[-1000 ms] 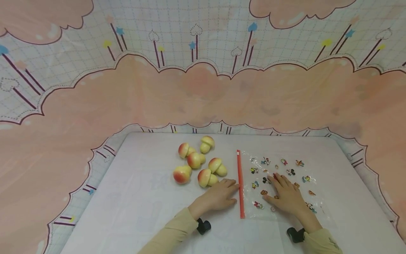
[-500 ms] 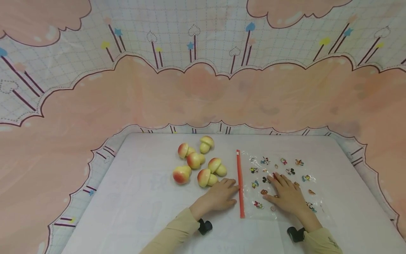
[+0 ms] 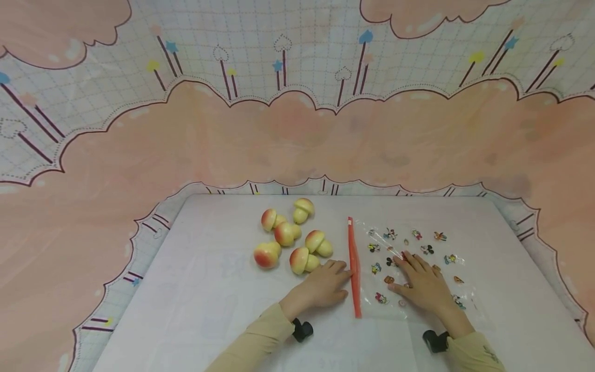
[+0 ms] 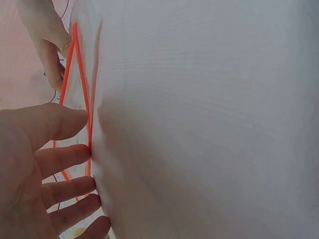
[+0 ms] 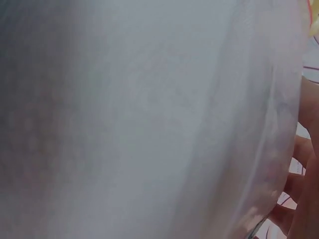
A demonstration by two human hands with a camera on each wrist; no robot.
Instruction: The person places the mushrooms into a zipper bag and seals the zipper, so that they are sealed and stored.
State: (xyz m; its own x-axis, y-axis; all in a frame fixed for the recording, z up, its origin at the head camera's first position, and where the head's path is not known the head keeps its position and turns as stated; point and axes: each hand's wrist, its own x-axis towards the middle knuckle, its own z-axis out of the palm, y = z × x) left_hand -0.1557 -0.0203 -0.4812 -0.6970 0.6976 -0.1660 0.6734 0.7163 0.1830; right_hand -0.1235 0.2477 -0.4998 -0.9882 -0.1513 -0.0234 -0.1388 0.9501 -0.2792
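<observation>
A clear plastic zip bag (image 3: 375,268) printed with small cartoon figures lies flat on the white table, its red edge (image 3: 355,258) towards the left. My left hand (image 3: 325,287) touches that red edge with its fingertips, fingers spread and fairly straight. From the left wrist, the red edge (image 4: 83,79) appears as two parted lines meeting at the far end, beside the thumb and fingers of my left hand (image 4: 25,149). My right hand (image 3: 420,284) rests flat on the bag, fingers extended. Only part of the right hand (image 5: 309,107) shows in its wrist view.
Several yellow toy mushrooms (image 3: 286,234) with reddish caps lie left of the bag, one close to my left wrist. A patterned cloth (image 3: 297,139) hangs behind the white table (image 3: 200,289). Black wrist devices (image 3: 436,341) sit beneath my forearms.
The red edge looks wider and slightly bowed near my left fingertips than before. Both hands keep nearly the same place; the head view has shifted slightly.
</observation>
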